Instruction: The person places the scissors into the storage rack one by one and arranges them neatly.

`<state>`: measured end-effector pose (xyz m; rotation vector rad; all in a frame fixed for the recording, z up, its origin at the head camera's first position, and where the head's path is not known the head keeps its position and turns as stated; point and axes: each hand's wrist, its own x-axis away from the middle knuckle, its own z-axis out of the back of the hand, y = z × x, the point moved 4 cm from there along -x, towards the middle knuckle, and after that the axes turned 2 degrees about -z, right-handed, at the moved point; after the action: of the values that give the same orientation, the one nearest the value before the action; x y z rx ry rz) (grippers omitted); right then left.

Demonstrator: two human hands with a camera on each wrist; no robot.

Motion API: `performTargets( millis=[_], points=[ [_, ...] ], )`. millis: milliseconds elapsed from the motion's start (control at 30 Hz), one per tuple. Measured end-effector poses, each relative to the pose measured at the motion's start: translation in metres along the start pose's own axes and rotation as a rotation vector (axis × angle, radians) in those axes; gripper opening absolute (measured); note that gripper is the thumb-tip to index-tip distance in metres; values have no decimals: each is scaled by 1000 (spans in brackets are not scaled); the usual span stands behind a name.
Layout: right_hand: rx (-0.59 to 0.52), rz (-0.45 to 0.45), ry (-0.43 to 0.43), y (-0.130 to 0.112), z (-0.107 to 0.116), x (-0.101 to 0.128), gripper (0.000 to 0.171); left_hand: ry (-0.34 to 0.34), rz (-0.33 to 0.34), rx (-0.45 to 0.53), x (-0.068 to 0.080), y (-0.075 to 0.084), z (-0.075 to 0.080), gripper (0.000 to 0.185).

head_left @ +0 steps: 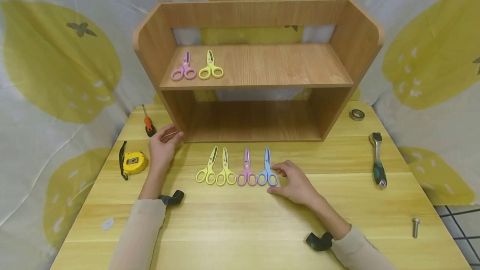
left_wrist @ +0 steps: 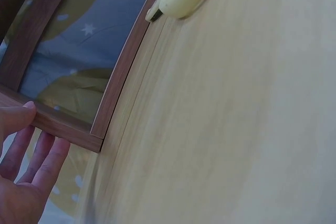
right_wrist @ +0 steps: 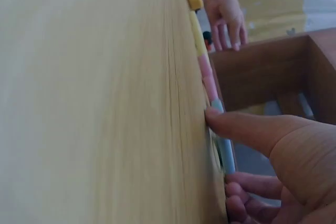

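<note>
In the head view, four pairs of scissors lie in a row on the table: yellow scissors (head_left: 206,172), a second yellow pair (head_left: 226,174), pink scissors (head_left: 246,174) and blue scissors (head_left: 267,172). My right hand (head_left: 296,184) is at the blue pair's right handle loop, thumb near its lower edge and fingers beside its upper right, spread apart. With my left hand (head_left: 163,147) I hold the lower left side panel of a wooden shelf (head_left: 255,84), thumb on its front edge and fingers outside. On its upper board lie pink scissors (head_left: 183,70) and yellow scissors (head_left: 211,68).
To the left lie a screwdriver (head_left: 148,124), a yellow tape measure (head_left: 135,162) and a washer (head_left: 108,224). On the right are a ring-shaped bearing (head_left: 356,115), a ratchet wrench (head_left: 378,159) and a bolt (head_left: 416,227). Patterned cloth (head_left: 63,66) hangs behind the table.
</note>
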<state>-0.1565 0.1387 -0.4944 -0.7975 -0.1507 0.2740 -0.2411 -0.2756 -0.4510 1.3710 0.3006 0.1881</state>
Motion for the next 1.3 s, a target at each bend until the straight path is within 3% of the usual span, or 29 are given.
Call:
performTargets(
  millis=[133,433,900,1300],
  points=[
    [48,3,25,-1,-2,0,57,13,4,0,-2,-5,1,42],
    [-6,-55,25,-2,4,0,42,32,-28,4,-15,-31,1,41],
    [-302,-139,-15,1,15,4,42,46,-38,-4,-11,-29,1,40],
    [-326,-76,23,-30,47,18,41,47,-30,5,-12,-28,1,39]
  ],
)
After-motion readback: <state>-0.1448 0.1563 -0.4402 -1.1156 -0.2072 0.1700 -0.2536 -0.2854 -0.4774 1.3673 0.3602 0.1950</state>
